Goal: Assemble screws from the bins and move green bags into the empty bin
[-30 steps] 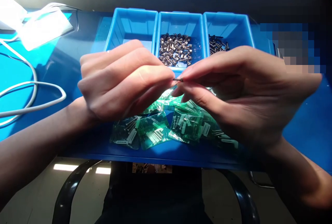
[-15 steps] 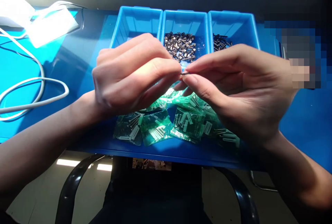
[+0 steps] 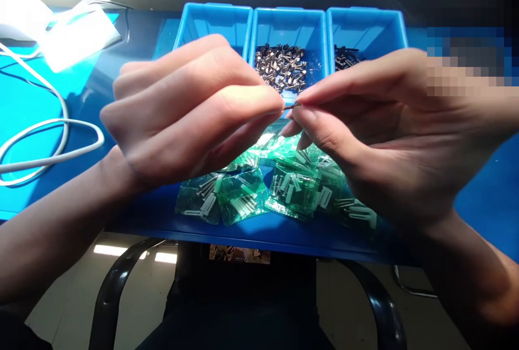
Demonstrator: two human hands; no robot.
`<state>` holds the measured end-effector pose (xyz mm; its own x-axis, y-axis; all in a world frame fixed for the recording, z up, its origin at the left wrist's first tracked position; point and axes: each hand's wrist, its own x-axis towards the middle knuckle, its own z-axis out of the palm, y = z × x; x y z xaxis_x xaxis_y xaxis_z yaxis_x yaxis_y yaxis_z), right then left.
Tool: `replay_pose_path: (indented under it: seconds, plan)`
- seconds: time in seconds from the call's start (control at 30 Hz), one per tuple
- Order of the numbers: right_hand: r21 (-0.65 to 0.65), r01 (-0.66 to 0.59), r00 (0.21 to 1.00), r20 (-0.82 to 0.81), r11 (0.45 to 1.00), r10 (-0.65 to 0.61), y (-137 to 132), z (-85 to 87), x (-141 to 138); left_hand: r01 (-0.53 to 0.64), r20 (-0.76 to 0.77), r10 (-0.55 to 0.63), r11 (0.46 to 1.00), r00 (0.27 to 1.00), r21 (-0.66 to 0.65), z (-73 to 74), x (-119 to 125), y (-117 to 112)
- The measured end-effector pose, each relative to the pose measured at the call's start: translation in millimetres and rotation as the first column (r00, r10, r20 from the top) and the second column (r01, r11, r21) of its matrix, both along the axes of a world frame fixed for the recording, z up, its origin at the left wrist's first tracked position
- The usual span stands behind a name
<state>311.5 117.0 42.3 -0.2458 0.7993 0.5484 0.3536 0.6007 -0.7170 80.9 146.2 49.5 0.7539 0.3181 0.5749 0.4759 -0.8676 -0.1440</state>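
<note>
My left hand (image 3: 190,112) and my right hand (image 3: 389,128) meet fingertip to fingertip above the blue table, both pinched on one small dark screw (image 3: 292,106) held level between them. Only a short stretch of its thread shows between the fingers. Below the hands lies a heap of small green plastic bags (image 3: 279,182) with metal parts inside. Behind the hands stand three blue bins: the left bin (image 3: 213,20), the middle bin (image 3: 287,26) with shiny silver fasteners, and the right bin (image 3: 365,26) with dark screws.
A white cable (image 3: 52,134) loops across the table at the left, with a white paper or pouch (image 3: 77,36) behind it. The table's front edge (image 3: 251,239) runs just under the bags. A black chair frame (image 3: 109,290) shows below.
Both hands have risen and come nearer to the camera, still pinching the screw. The view has shifted a little, so the bins sit higher in the frame.
</note>
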Motion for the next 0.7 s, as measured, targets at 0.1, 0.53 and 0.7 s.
replay_pose_path:
  seconds: [0.1,0.53,0.7]
  plan:
    - [-0.023,-0.066,0.996,-0.054,0.998,0.065,-1.0,1.8,-1.0,-0.037,-0.046,0.035,0.997,0.998,-0.062,3.5,-3.1,-1.8]
    - [-0.004,-0.098,0.985,-0.14,0.995,0.096,-2.4,-5.6,-6.9,-0.033,0.101,0.017,0.986,0.995,0.161,-7.3,10.1,-1.6]
    - [-0.054,-0.082,0.986,-0.148,0.995,0.073,-2.8,-4.1,-5.0,-0.002,0.116,-0.019,0.984,0.993,0.181,-6.5,8.5,0.0]
